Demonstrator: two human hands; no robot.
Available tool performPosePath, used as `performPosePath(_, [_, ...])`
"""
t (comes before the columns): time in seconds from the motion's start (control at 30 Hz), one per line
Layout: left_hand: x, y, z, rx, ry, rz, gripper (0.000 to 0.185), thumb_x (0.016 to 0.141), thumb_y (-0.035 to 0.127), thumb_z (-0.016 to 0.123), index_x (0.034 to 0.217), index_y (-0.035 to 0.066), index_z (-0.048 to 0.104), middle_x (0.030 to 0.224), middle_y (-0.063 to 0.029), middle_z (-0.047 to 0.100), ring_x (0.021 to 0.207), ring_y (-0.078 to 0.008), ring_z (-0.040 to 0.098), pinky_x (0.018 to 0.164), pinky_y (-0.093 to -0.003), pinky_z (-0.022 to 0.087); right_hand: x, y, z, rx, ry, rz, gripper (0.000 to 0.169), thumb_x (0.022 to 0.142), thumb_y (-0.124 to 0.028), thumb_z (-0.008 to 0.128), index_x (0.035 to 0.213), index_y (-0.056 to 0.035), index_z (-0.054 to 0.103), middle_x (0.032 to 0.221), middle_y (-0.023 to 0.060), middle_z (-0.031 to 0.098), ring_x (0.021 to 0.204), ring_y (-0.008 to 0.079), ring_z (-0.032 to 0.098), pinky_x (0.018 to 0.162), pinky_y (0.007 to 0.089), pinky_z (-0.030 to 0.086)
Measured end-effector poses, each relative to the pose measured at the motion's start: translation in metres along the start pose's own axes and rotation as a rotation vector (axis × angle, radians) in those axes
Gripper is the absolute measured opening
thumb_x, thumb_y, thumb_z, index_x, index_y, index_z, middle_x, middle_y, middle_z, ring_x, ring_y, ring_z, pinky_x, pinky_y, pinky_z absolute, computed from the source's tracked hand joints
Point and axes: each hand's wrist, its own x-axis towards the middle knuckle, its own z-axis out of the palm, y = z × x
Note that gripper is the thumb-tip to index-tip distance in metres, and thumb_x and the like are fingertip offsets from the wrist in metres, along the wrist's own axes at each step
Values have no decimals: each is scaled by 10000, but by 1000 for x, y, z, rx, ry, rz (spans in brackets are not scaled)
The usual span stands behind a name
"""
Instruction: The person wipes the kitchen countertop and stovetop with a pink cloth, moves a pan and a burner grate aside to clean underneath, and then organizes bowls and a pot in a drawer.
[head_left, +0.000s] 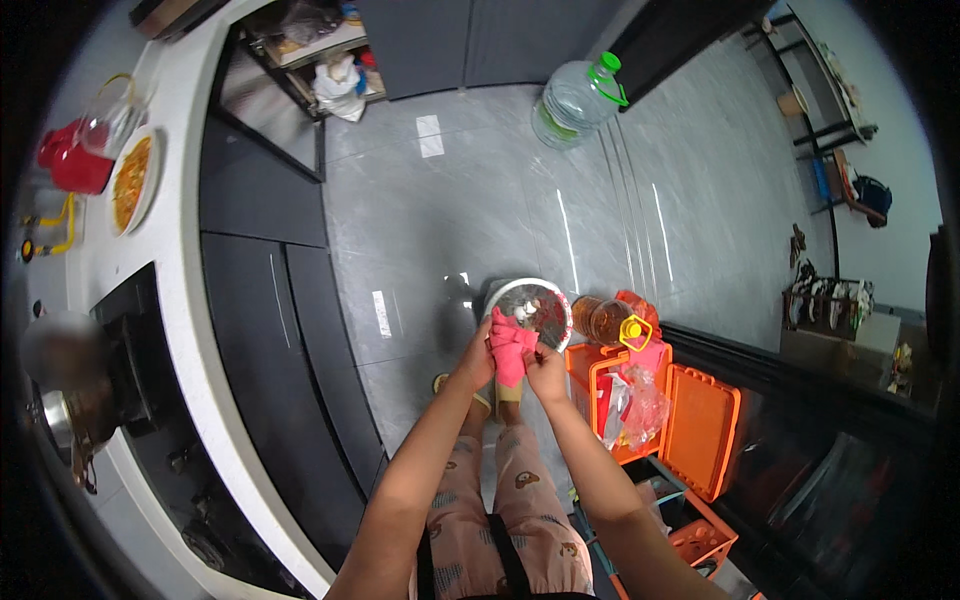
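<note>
Between my two hands is a crumpled pink cloth, held up in front of my legs. My left hand grips its left edge, and my right hand pinches the lower right side. Just beyond and partly behind the cloth stands a round bin with a white rim. Some whitish and dark waste shows inside it, too small to name. The cloth hides the near part of the bin's opening.
Right of the bin stand an oil bottle with a yellow cap and an orange crate of plastic bags, its lid open. A large water bottle stands farther off. Left runs a white counter with a plate of food; a cabinet door hangs open.
</note>
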Motion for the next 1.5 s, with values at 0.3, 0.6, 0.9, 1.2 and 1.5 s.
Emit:
performPosePath(0.3, [27, -52, -51, 835, 461, -47, 576, 810, 337, 527, 1318, 170, 312, 1297, -95, 372, 1128, -271, 391, 859, -395, 363, 14, 57, -39, -541, 73, -222, 140, 708, -69, 549, 838, -83, 599, 784, 140, 588, 706, 319, 564, 604, 402, 445])
performPosePath(0.6, [14, -64, -6, 1600, 278, 565, 733, 638, 44, 645, 1295, 121, 327, 1262, -172, 410, 1160, -337, 387, 941, -403, 341, 4, 42, -78, -539, 35, -505, 272, 676, -8, 520, 922, -96, 593, 782, 109, 598, 738, 269, 571, 702, 329, 432])
performPosePath(0.9, [-11, -42, 55, 1430, -87, 629, 363, 658, 122, 695, 993, 62, 569, 924, -86, 591, 951, -236, 532, 828, -325, 416, 9, -34, -122, 226, -338, -120, 315, 764, -77, 601, 1067, -17, 539, 916, 94, 609, 835, 174, 575, 758, 299, 447])
performPosePath(1.2, [-122, 21, 94, 622, 284, 501, 238, 889, 173, 468, 1045, 17, 558, 940, -24, 597, 863, -101, 547, 763, -243, 436, 25, -68, -125, -166, -735, -169, 276, 693, -41, 678, 956, -8, 600, 912, 66, 624, 861, 116, 572, 748, 244, 445])
performPosePath(1.5, [-266, 62, 94, 53, 348, 810, 315, 847, 55, 416, 1162, 42, 430, 1103, -74, 521, 1008, -142, 499, 845, -264, 406, -1, -132, -60, 614, -1108, 434, 467, 880, -314, 465, 1282, -117, 329, 1128, 116, 536, 958, 222, 564, 827, 349, 450])
